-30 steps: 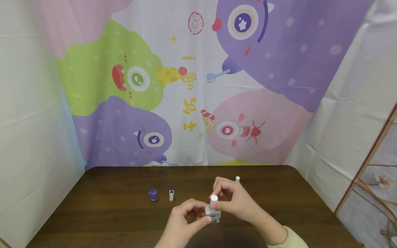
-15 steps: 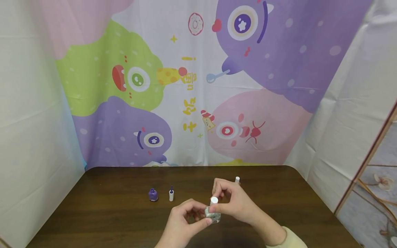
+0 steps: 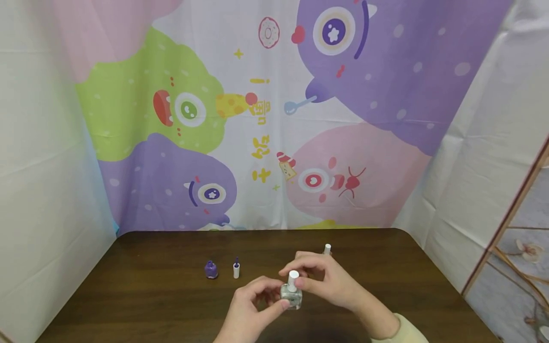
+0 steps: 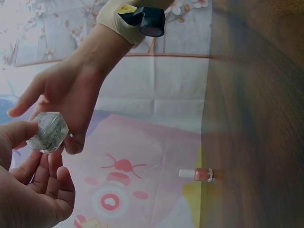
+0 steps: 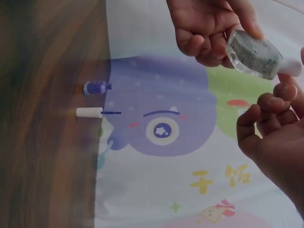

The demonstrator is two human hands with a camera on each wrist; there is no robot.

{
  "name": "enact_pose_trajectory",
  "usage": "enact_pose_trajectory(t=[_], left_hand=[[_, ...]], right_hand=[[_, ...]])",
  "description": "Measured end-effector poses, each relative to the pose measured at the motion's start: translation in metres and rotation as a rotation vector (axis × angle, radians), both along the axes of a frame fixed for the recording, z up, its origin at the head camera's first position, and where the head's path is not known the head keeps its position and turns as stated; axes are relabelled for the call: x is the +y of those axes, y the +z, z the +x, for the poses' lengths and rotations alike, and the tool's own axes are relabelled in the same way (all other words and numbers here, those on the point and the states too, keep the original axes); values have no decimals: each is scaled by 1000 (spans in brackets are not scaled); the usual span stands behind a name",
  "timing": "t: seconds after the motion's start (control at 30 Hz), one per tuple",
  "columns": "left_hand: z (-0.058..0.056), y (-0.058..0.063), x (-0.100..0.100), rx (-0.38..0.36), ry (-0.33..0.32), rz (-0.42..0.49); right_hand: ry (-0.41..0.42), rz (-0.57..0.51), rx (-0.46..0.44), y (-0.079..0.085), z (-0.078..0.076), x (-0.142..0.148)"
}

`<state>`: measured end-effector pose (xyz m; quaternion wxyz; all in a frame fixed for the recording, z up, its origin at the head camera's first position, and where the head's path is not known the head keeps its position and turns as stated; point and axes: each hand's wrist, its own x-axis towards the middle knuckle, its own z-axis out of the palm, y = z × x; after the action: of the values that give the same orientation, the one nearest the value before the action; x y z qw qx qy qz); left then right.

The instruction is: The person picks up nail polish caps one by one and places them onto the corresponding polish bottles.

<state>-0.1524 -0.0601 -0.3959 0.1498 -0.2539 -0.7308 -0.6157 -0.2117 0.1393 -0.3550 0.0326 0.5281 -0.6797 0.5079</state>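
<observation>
My left hand (image 3: pixel 253 305) pinches a clear, faceted nail polish bottle (image 3: pixel 291 296) with silvery, dark-flecked contents, thumb on its near side. A white cap (image 3: pixel 293 280) sits on top of it. Around that cap, my right hand (image 3: pixel 332 281) has its thumb against or very near the side and its index finger reaching past behind, spread rather than pinching. From the right wrist view, the bottle (image 5: pixel 254 54) lies tilted between both hands, most of its cap (image 5: pixel 289 67) uncovered. The left wrist view shows the bottle's base (image 4: pixel 48 132) under the left thumb.
On the dark wooden table (image 3: pixel 150 295) stand an uncapped purple nail polish bottle (image 3: pixel 211 270) and its white cap (image 3: pixel 236 270), brush upward. Behind the right hand is another white-capped bottle (image 3: pixel 328 249), pinkish (image 4: pixel 203 174) in the left wrist view. A cartoon-printed curtain (image 3: pixel 274 205) hangs behind.
The right fingers have loosened from the cap and spread, the index finger moving left past it. The left hand keeps its hold, and the bottle has shifted slightly left.
</observation>
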Motion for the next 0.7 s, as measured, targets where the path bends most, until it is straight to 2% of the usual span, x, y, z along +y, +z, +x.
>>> enact_pose_trajectory(t=[0.2,0.27,0.53,0.7], left_hand=[[0,-1,-3,-47,-20,-12],[0,-1,-3,-42,-34,-13],[0,-2,-4,91,-107,5],[0,0,-4,111,-123,9]], right_hand=[[57,5,-29,2,0,2],[81,9,-42,3,0,1],[148,11,-39,3,1,1],[131,6,-34,3,1,0]])
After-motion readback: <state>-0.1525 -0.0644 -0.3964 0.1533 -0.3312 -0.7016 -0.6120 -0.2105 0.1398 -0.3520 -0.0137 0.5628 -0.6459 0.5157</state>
